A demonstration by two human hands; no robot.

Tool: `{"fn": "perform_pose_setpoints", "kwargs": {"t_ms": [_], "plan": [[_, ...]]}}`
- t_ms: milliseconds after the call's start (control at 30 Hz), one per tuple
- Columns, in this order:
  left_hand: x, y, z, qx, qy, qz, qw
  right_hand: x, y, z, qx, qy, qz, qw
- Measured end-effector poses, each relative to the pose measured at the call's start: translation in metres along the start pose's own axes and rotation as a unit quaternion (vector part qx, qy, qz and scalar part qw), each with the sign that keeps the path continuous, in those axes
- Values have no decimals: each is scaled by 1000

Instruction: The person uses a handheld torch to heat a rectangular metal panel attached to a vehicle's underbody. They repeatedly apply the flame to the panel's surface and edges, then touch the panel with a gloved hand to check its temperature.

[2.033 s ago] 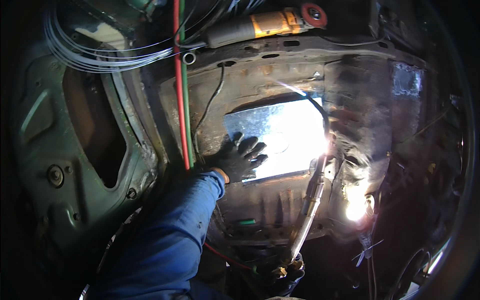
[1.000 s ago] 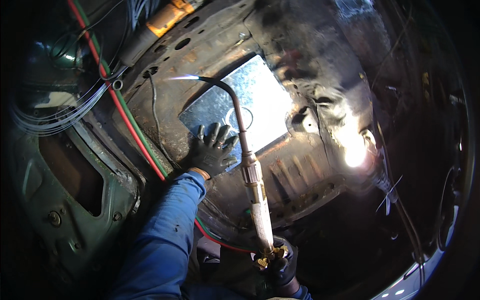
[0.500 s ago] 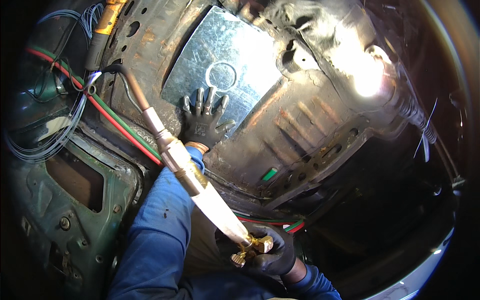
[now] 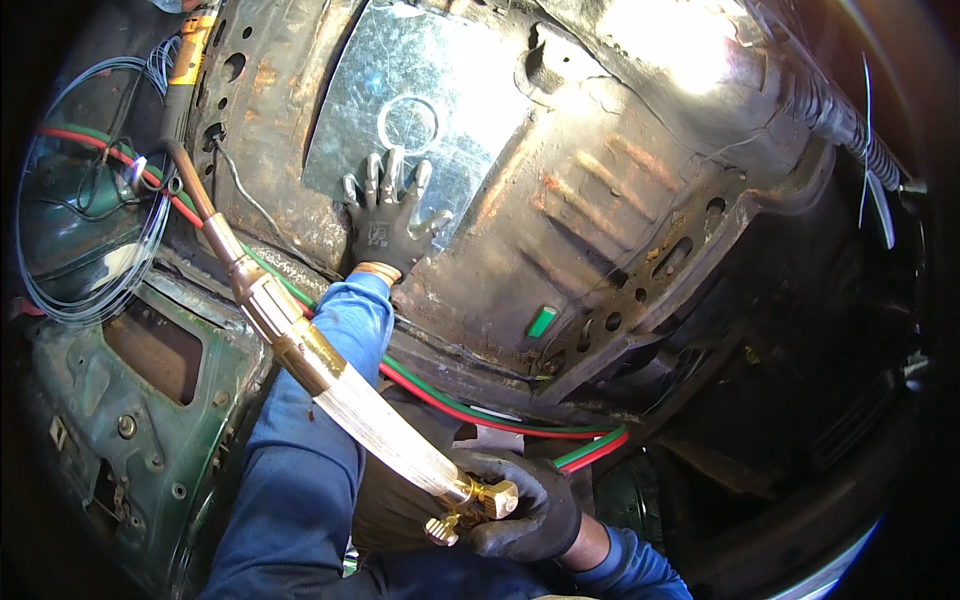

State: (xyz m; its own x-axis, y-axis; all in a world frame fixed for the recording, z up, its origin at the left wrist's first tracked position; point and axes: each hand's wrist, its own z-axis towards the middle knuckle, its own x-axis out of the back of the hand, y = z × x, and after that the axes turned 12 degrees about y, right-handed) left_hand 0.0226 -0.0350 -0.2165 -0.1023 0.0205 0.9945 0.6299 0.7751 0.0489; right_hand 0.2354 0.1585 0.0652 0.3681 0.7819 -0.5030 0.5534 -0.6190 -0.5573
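My left hand (image 4: pixel 390 220), in a black-and-grey work glove, lies flat with fingers spread on the lower edge of a shiny metal sheet (image 4: pixel 450 100). A pale ring mark (image 4: pixel 408 123) shows on the sheet just beyond the fingertips. The sheet rests on a rusty, ribbed car floor pan (image 4: pixel 480 290). Low in the view, my gloved right hand (image 4: pixel 535 510) is closed round the brass valve end of a gas torch (image 4: pixel 390 430). The torch slants up and left across my left forearm, its bent copper tip (image 4: pixel 190 180) apart from the sheet. No flame shows.
Red and green hoses (image 4: pixel 480 420) run below the floor pan and along the left. Coiled wire (image 4: pixel 90 310) hangs above a green door panel (image 4: pixel 150 440). A yellow-and-black tool (image 4: pixel 185 70) lies upper left. A small green piece (image 4: pixel 542 321) sits on the pan; bright light glares upper right.
The torch has swung left and lower, with its tip farther from the sheet. The view has shifted, and my left hand remains spread on the sheet.
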Motion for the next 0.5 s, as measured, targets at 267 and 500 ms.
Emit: {"fn": "perform_pose_setpoints", "kwargs": {"t_ms": [267,500], "plan": [[-6,1,-2,7,8,-20,1000,2,-1,-7,-35,-33,34,998],[-11,0,-4,5,19,-22,1000,2,4,-3,17,-70,57,996]]}}
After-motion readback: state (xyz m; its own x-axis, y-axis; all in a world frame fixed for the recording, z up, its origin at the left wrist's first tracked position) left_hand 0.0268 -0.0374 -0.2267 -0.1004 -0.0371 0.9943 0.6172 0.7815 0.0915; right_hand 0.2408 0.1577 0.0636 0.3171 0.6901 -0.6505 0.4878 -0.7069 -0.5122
